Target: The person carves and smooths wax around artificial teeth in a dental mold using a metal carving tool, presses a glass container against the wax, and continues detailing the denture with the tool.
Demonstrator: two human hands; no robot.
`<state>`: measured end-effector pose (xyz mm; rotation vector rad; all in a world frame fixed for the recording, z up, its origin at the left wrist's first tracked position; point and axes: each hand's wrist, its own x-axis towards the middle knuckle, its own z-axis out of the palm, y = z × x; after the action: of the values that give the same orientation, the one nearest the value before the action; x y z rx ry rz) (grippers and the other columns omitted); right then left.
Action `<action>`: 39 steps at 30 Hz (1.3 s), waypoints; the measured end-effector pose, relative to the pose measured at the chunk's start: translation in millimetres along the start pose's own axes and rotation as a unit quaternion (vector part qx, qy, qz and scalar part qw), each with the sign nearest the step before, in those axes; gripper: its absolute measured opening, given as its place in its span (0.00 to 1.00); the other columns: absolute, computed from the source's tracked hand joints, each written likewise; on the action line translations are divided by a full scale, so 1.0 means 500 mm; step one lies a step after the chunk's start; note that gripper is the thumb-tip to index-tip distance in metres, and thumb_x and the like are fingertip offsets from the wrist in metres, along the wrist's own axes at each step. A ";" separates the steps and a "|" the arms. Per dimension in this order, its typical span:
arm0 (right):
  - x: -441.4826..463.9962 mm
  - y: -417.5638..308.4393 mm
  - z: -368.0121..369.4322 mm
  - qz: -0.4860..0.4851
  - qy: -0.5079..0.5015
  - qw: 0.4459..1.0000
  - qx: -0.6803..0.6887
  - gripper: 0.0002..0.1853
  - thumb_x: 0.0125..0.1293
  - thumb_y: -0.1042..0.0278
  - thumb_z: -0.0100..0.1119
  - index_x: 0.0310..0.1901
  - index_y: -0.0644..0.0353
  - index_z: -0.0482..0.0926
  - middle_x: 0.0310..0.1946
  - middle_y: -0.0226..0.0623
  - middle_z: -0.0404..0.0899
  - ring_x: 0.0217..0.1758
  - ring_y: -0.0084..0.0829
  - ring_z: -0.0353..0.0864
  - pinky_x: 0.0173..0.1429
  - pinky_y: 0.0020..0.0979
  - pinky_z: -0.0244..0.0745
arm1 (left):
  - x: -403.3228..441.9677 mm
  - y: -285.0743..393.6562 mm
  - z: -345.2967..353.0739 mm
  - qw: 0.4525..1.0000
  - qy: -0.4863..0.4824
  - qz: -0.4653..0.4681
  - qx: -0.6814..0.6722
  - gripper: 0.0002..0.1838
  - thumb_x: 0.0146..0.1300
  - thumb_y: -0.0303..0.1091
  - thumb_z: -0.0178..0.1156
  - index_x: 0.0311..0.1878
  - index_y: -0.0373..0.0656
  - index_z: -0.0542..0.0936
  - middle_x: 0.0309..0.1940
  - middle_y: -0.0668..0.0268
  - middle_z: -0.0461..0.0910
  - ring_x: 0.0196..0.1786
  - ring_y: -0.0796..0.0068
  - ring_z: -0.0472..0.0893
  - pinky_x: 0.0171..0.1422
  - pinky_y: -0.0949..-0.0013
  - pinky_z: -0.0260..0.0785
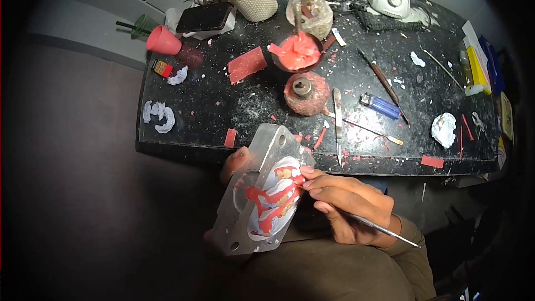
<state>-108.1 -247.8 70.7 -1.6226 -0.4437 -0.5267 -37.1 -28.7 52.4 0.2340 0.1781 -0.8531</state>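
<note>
My left hand grips a grey metal dental flask from its left side; most of the hand is hidden behind it. The flask is tilted and held over my lap, just off the front edge of the bench. Set in it is a white plaster cast with pink wax and several yellowish patches. In my right hand is a slim metal wax carver, pinched like a pen. Its tip meets the wax at the right side of the cast, and my fingertips rest by the flask's edge.
On the black bench stand a spirit burner and a pan of pink wax. A knife, a blue lighter, another carver, plaster pieces and wax sheets lie around. Behind are a tool cup and a red cup.
</note>
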 end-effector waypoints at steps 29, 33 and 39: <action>0.009 -0.004 0.064 0.062 -0.027 0.997 -0.025 0.08 0.67 0.91 0.65 0.46 0.76 0.84 0.46 0.57 0.89 0.55 0.51 0.92 0.65 0.48 0.87 | -0.018 0.042 -0.075 0.965 -0.007 0.018 0.260 0.46 0.69 0.64 0.59 0.74 0.31 0.70 0.63 0.45 0.80 0.59 0.54 0.83 0.63 0.53 0.78; 0.014 0.002 0.071 0.057 -0.018 0.998 -0.009 0.06 0.67 0.88 0.68 0.44 0.78 0.85 0.43 0.53 0.89 0.50 0.50 0.93 0.60 0.42 0.90 | -0.025 0.041 -0.088 0.965 -0.025 0.020 0.261 0.41 0.71 0.62 0.60 0.72 0.33 0.73 0.59 0.48 0.83 0.52 0.58 0.87 0.55 0.58 0.83; 0.001 0.008 0.040 0.062 0.134 0.974 0.174 0.07 0.81 0.75 0.56 0.44 0.71 0.76 0.36 0.55 0.85 0.48 0.45 0.91 0.60 0.57 0.90 | 0.030 0.081 -0.081 0.974 -0.095 -0.159 -0.134 0.47 0.80 0.67 0.41 0.80 0.29 0.64 0.72 0.23 0.66 0.73 0.21 0.72 0.63 0.14 0.71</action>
<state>-103.9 -228.3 66.1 -1.2140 -0.2162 -0.5326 0.9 -2.5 15.3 -0.1345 0.1524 -1.1510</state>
